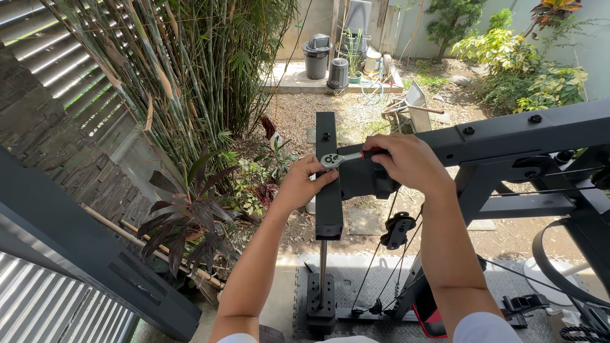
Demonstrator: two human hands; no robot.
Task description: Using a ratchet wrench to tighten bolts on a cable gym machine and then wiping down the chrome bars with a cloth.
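- Far: sunlit gravel yard, pale wall, dark bins on a slab.
- Left: bamboo, stone wall, slatted shade.
- Right: green shrubs.
- Near: grey mat.

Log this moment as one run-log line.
left hand: steadies ratchet head on black upright bar | right hand: grips ratchet handle | setting: garden, black metal frame

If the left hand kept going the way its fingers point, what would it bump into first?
Probably nothing new: the left hand already touches the black upright bar, fingers pointing right beside the ratchet head. Further along looks like the black bracket, though depth is unclear.
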